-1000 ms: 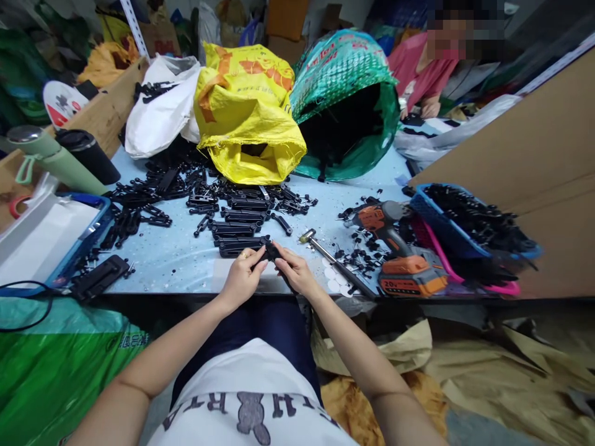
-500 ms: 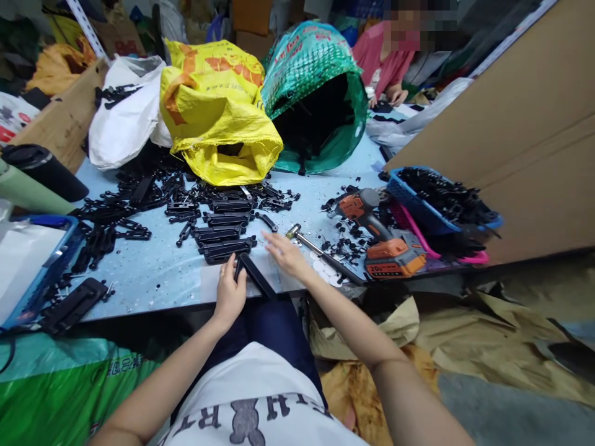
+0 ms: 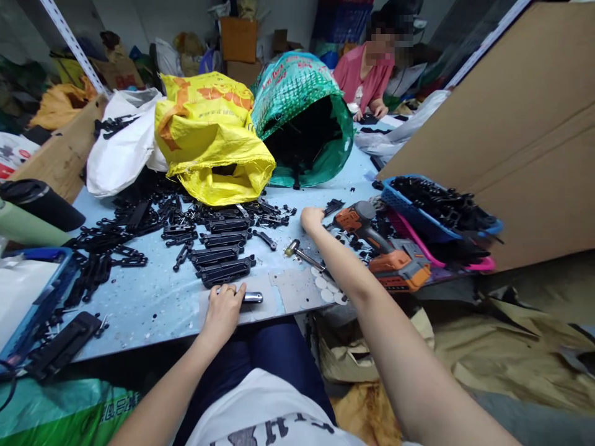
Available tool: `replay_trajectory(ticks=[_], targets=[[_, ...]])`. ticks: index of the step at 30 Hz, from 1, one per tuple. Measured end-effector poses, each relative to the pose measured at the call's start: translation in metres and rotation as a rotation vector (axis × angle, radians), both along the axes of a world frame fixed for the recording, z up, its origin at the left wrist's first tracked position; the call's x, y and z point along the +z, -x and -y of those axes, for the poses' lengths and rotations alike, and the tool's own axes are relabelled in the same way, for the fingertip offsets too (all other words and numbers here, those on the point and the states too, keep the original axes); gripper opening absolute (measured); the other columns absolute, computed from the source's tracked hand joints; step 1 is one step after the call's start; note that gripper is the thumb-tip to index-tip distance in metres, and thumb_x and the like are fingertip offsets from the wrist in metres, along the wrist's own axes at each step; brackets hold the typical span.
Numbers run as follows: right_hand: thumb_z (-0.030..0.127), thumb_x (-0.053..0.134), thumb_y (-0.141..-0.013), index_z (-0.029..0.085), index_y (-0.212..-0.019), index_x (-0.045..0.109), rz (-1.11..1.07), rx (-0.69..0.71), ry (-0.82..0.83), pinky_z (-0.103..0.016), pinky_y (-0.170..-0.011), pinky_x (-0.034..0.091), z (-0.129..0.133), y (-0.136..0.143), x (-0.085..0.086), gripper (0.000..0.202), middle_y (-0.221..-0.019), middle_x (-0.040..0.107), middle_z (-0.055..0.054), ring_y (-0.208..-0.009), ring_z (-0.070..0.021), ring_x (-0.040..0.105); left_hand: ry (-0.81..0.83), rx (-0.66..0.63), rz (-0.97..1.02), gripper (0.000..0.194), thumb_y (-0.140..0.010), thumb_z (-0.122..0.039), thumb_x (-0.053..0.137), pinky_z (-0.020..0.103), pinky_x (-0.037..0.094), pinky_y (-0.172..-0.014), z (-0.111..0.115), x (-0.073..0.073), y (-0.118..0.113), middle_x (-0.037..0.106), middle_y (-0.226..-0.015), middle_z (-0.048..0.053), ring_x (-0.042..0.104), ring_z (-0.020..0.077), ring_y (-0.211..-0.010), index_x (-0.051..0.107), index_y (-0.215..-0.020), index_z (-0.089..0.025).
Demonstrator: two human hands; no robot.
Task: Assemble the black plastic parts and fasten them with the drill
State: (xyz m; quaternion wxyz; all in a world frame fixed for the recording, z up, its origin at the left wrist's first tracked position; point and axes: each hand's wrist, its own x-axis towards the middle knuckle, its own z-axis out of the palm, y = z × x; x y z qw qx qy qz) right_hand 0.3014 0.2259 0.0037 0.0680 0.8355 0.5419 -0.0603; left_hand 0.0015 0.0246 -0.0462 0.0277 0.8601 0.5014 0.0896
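Note:
My left hand [image 3: 225,308] lies at the table's front edge, closed over a long narrow part [image 3: 252,297] whose glossy, silvery end sticks out to the right. My right hand [image 3: 312,220] is stretched far forward with curled fingers, beside a small black piece [image 3: 333,206]; its fingertips are hidden. Just beyond my left hand, several black handle-like parts [image 3: 226,271] lie in a stacked row. A small hammer [image 3: 292,248] rests between my hands, its handle partly beneath my right forearm. Several white discs [image 3: 328,288] lie near that forearm.
An orange and black cordless drill [image 3: 385,248] lies to the right, before a blue basket [image 3: 441,229] of black parts. Yellow [image 3: 218,142] and green [image 3: 334,167] sacks stand at the back. Loose black parts [image 3: 116,241] cover the left. A person in pink [image 3: 362,80] sits opposite.
My right hand has moved forward from the table's front to the small black pieces by the drill. The part under my left hand has turned and lies flat, shiny end out. The view has tilted up.

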Motion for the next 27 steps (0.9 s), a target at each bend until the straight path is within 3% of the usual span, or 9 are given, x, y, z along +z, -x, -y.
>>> replay_trajectory(ticks=[3, 8, 12, 16, 19, 22, 24, 27], targets=[[0.016, 0.04, -0.088, 0.001, -0.125, 0.05, -0.006, -0.081, -0.059, -0.039, -0.081, 0.045, 0.008, 0.002, -0.013, 0.041, -0.114, 0.052, -0.03, -0.108, -0.0302, 0.054, 0.048, 0.002, -0.001, 0.043, -0.082, -0.014, 0.047, 0.04, 0.039, -0.081, 0.002, -0.004, 0.003, 0.06, -0.1, 0.013, 0.052, 0.0246, -0.095, 0.052, -0.125, -0.019], [0.018, 0.046, -0.085, 0.002, -0.143, 0.018, -0.034, -0.245, -0.089, -0.036, -0.077, 0.047, 0.019, -0.005, -0.014, 0.067, -0.117, 0.046, -0.03, -0.101, -0.029, 0.058, 0.122, -0.21, 0.036, 0.036, -0.086, -0.022, 0.049, 0.035, 0.041, -0.077, 0.0, -0.001, -0.01, 0.06, -0.101, 0.011, 0.053, 0.0229, -0.095, 0.052, -0.123, -0.019], [0.013, 0.046, -0.082, 0.011, -0.146, 0.005, -0.112, -0.29, -0.229, -0.028, -0.077, 0.046, 0.036, 0.005, -0.021, 0.076, -0.127, 0.037, -0.026, -0.092, -0.0214, 0.062, 0.054, -0.14, 0.009, 0.032, -0.09, -0.018, 0.042, 0.035, 0.042, -0.076, 0.001, 0.006, -0.021, 0.061, -0.095, 0.011, 0.055, 0.0227, -0.091, 0.053, -0.12, -0.015], [0.016, 0.05, -0.079, 0.004, -0.144, -0.001, -0.278, -0.312, -0.466, -0.028, -0.085, 0.042, 0.055, 0.016, -0.025, 0.084, -0.126, 0.038, -0.026, -0.101, -0.0247, 0.056, 0.023, -0.135, 0.001, 0.031, -0.089, -0.018, 0.044, 0.035, 0.042, -0.075, 0.003, 0.007, -0.025, 0.061, -0.095, 0.01, 0.055, 0.0231, -0.091, 0.053, -0.119, -0.014], [0.018, 0.042, -0.082, 0.003, -0.138, 0.025, -0.353, -0.151, -0.546, -0.031, -0.092, 0.037, 0.07, 0.017, -0.017, 0.06, -0.119, 0.049, -0.022, -0.11, -0.0256, 0.049, 0.006, -0.138, -0.003, 0.032, -0.091, -0.02, 0.042, 0.035, 0.042, -0.076, 0.001, 0.006, -0.025, 0.061, -0.096, 0.01, 0.054, 0.0233, -0.09, 0.051, -0.12, -0.013], [0.021, 0.039, -0.086, 0.009, -0.124, 0.042, -0.387, 0.144, -0.588, -0.03, -0.087, 0.039, 0.098, 0.019, -0.005, 0.04, -0.114, 0.054, -0.017, -0.104, -0.0234, 0.051, 0.029, -0.124, 0.004, 0.03, -0.091, -0.021, 0.04, 0.036, 0.041, -0.076, -0.002, 0.007, -0.024, 0.061, -0.097, 0.011, 0.054, 0.0237, -0.092, 0.052, -0.117, -0.013], [0.03, 0.043, -0.088, 0.013, -0.122, 0.042, -0.422, 0.41, -0.459, -0.028, -0.076, 0.041, 0.127, 0.021, 0.001, 0.038, -0.105, 0.059, -0.013, -0.089, -0.0214, 0.056, 0.081, -0.118, 0.025, 0.028, -0.091, -0.023, 0.042, 0.036, 0.041, -0.077, -0.005, 0.01, -0.021, 0.06, -0.099, 0.011, 0.053, 0.0242, -0.093, 0.053, -0.115, -0.014], [0.048, 0.043, -0.09, 0.019, -0.113, 0.048, -0.388, 0.867, -0.125, -0.026, -0.064, 0.038, 0.177, 0.029, 0.003, 0.037, -0.089, 0.063, -0.007, -0.072, -0.0186, 0.058, 0.183, -0.157, 0.068, 0.029, -0.09, -0.024, 0.043, 0.035, 0.041, -0.081, -0.009, 0.015, -0.016, 0.059, -0.104, 0.01, 0.052, 0.0234, -0.098, 0.051, -0.116, -0.016]])
